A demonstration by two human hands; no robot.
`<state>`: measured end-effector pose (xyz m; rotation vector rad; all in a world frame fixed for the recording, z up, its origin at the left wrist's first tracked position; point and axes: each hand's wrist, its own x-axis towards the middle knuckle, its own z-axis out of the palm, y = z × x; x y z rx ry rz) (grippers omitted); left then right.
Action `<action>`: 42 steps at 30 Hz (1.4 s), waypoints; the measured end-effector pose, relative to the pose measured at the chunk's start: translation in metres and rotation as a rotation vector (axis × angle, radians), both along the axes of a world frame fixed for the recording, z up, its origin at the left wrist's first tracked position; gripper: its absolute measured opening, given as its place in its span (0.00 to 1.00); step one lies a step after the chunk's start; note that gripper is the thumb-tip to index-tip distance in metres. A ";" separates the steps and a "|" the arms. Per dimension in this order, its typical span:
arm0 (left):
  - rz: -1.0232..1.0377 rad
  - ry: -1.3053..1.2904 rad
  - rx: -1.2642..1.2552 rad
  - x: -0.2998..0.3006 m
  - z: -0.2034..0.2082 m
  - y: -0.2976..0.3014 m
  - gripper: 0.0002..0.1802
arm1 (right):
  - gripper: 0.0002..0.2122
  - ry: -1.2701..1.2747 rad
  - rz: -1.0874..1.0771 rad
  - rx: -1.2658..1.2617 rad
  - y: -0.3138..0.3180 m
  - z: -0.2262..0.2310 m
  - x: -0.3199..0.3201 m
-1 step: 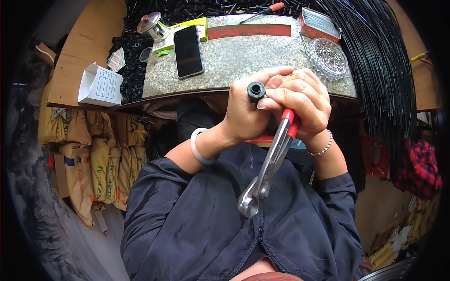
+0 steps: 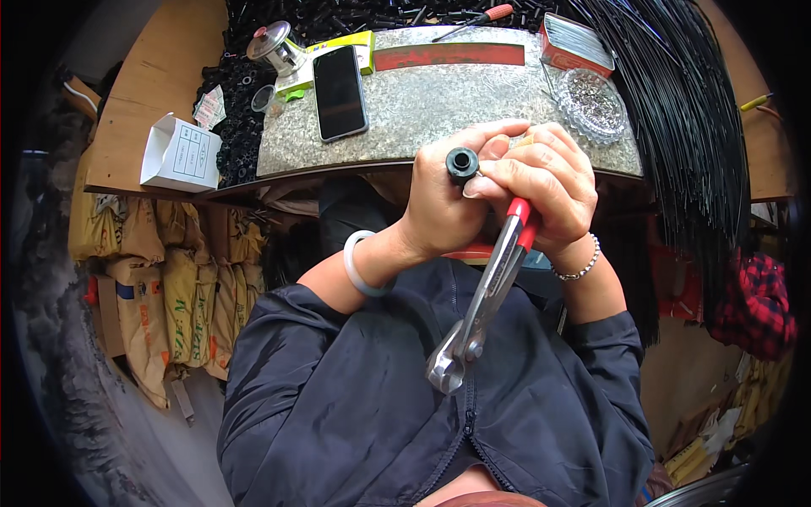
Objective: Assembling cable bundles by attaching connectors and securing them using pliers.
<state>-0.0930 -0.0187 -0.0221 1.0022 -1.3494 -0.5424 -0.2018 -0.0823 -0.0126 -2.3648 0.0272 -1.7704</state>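
Note:
My left hand (image 2: 432, 204) is closed around a black hollow cylindrical part (image 2: 462, 166), its round open end turned up toward me. Red-handled pliers (image 2: 488, 306) hang from my right hand (image 2: 547, 179), their metal jaws pointing down toward my jacket. The right thumb and forefinger meet at the side of the black part, and a tiny bit of something thin shows there, too small to name. The two hands touch in front of the near table edge. Most of the black part and the ends of the plier handles are hidden by my fingers.
The grey worktop (image 2: 448, 110) bears a phone (image 2: 340, 93), a red strip (image 2: 448, 56) and a glass dish of small metal pieces (image 2: 591, 103). A screwdriver (image 2: 494, 14) lies behind. Long black strands (image 2: 684, 127) drape off the right side; a white box (image 2: 180, 154) stands left.

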 end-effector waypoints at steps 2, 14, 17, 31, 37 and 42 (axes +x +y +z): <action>0.007 0.003 -0.008 0.002 0.001 0.001 0.13 | 0.09 -0.002 -0.040 -0.088 -0.001 0.000 0.000; 0.007 -0.025 -0.019 -0.001 -0.002 -0.001 0.15 | 0.08 0.048 0.009 -0.061 -0.004 0.010 -0.001; -0.054 -0.046 0.091 0.008 0.000 0.002 0.20 | 0.11 0.224 0.139 0.296 -0.005 0.021 -0.006; 0.041 0.213 0.164 0.028 0.019 -0.003 0.18 | 0.19 1.009 0.439 1.204 0.007 0.058 -0.070; 0.058 0.156 0.145 0.025 0.016 -0.007 0.17 | 0.15 1.115 0.368 1.171 0.002 0.086 -0.066; 0.070 0.103 0.162 0.024 0.015 -0.005 0.16 | 0.14 1.338 0.235 1.343 -0.001 0.121 -0.062</action>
